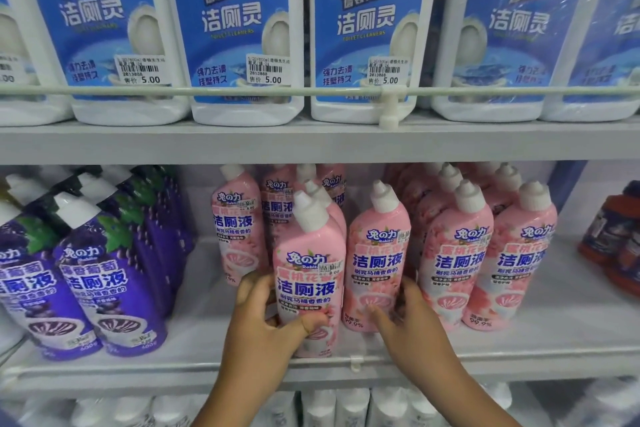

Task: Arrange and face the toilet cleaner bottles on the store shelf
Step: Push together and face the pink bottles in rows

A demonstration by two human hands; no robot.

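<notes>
While your left hand [268,312] is curled round the lower body of the front pink bottle [309,274], thumb across its label, your right hand [405,308] rests with loosely bent fingers against the neighbouring pink bottle [377,263] at its three o'clock; whether that hand really grips, I cannot tell. The held bottle stands at the front edge of the middle shelf [519,354], its long axis nearly upright, cap leaning slightly toward eleven o'clock, label facing you. By my judgement you are midway: the pink bottles at three o'clock [488,263] are fronted and squared, but the one set back at ten o'clock [239,232] leaves a gap to fill. The purple bottles [114,288] at nine o'clock stand forward already.
</notes>
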